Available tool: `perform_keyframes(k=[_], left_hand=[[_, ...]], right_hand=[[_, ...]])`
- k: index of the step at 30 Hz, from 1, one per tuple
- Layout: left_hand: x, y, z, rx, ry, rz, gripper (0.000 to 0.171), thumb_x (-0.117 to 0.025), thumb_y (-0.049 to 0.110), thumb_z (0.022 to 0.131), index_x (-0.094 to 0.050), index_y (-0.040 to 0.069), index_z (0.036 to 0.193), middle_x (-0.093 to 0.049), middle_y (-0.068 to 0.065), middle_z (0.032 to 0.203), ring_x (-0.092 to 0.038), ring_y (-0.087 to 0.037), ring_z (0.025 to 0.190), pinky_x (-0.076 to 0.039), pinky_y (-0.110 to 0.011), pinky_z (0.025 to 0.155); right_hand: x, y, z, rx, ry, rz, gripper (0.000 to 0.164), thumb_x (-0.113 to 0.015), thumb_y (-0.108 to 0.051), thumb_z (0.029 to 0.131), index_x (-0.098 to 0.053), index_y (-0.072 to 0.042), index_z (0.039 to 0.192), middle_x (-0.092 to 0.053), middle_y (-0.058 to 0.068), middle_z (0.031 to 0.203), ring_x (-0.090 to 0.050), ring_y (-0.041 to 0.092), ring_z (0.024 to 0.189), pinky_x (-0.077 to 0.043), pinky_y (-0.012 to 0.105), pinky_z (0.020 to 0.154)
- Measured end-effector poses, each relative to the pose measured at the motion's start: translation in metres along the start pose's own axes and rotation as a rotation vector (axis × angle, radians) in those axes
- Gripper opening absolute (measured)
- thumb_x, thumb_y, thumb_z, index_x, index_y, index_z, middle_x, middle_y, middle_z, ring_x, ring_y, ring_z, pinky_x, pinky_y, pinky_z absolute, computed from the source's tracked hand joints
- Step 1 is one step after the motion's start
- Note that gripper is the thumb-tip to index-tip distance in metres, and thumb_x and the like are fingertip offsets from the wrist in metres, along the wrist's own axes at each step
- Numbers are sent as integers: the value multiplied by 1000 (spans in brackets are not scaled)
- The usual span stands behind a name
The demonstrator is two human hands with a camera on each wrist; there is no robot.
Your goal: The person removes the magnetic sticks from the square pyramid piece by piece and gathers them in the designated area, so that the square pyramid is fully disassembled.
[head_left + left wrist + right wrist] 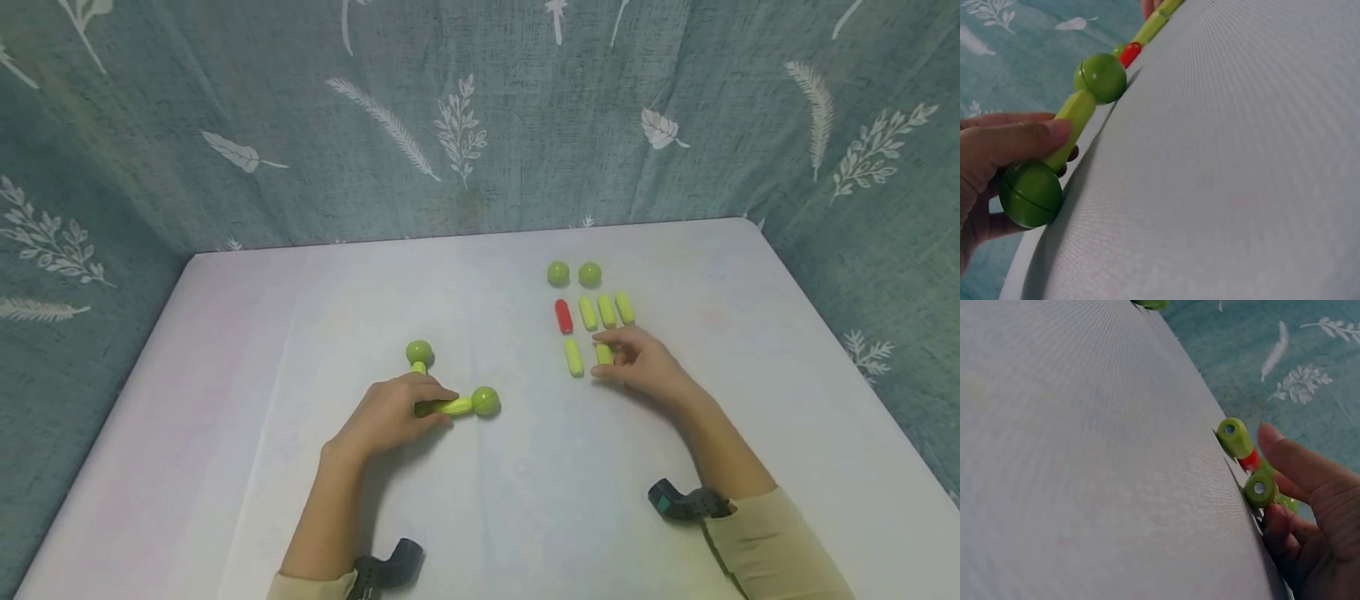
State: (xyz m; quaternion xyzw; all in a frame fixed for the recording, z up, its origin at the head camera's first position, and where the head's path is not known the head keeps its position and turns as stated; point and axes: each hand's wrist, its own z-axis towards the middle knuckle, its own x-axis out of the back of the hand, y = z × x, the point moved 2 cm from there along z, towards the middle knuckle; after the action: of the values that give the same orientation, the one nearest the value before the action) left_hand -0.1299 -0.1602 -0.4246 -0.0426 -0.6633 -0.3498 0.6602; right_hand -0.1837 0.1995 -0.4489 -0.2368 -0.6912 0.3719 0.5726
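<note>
My left hand [397, 408] grips a ribbed yellow-green stick [454, 406] between thumb and fingers. A green ball [486, 401] sits on the stick's right end. A second green ball [419, 352], with a short piece of stick below it, shows just beyond the hand; a ball [1032, 194] also lies against the palm side in the left wrist view. My right hand [641, 362] has thumb and fingers curled about a short yellow-green stick [603, 354] on the table. Its near end shows a round metal disc in the right wrist view.
Left of my right hand lies another yellow-green stick [573, 357]. Behind it are a red stick [564, 317] and a row of 3 yellow-green sticks [606, 310]. Two loose green balls [589, 274] stand farther back. A patterned curtain [480, 125] borders the white table [525, 500].
</note>
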Motion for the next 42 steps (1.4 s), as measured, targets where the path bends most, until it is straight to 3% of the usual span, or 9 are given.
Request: perform_keyframes(k=[6,11,14,21,28,34,42], left_hand=[[-7,-2,2,-29,82,-51,23,-78,23,77,-72,20,98,-65,9,100,-59,-9,95,-51,-34,78],[-14,-1,4,-21,62,-204,20,-77,19,78,-72,18,98,-64,5,103,-58,-13,101,-48,-36,89],[-18,-1,5,-17,47,-271,20,-76,18,79,-72,18,99,-65,5,106,-57,-13,105,-47,-36,93],[-25,1,8,-27,64,-384,21,-76,14,79,-72,16,100,-66,4,105,-57,-16,106,-47,-36,92],[-31,5,11,-19,77,-370,20,-76,17,80,-72,18,99,-66,6,104,-56,-13,106,-47,-34,93],[-34,6,11,-21,96,-335,20,-75,18,80,-72,19,99,-66,7,105,-56,-13,106,-47,-33,92],[-36,3,10,-80,143,-302,21,-78,20,77,-72,19,97,-66,8,100,-57,-11,102,-49,-30,88]], right_hand=[[2,2,2,116,-101,-11,62,-82,-13,70,-57,-7,126,-49,8,89,-47,19,76,-43,25,65],[1,5,1,154,-85,51,58,-81,-11,72,-58,-4,125,-53,8,90,-49,16,75,-44,22,65],[-1,6,2,140,-60,75,60,-81,-14,72,-57,-4,127,-54,8,87,-50,14,74,-44,21,65],[-1,4,4,19,-72,107,69,-80,-13,73,-50,-5,134,-54,7,77,-49,14,69,-43,21,59],[0,4,2,-3,-60,117,68,-79,-15,74,-49,-7,135,-53,6,74,-50,14,60,-44,22,54],[0,5,0,-9,-48,105,66,-79,-16,75,-50,-8,134,-53,7,75,-50,14,62,-43,22,54],[-2,6,-3,40,-11,126,62,-78,-16,77,-51,-8,133,-51,7,82,-48,12,68,-43,20,58]])
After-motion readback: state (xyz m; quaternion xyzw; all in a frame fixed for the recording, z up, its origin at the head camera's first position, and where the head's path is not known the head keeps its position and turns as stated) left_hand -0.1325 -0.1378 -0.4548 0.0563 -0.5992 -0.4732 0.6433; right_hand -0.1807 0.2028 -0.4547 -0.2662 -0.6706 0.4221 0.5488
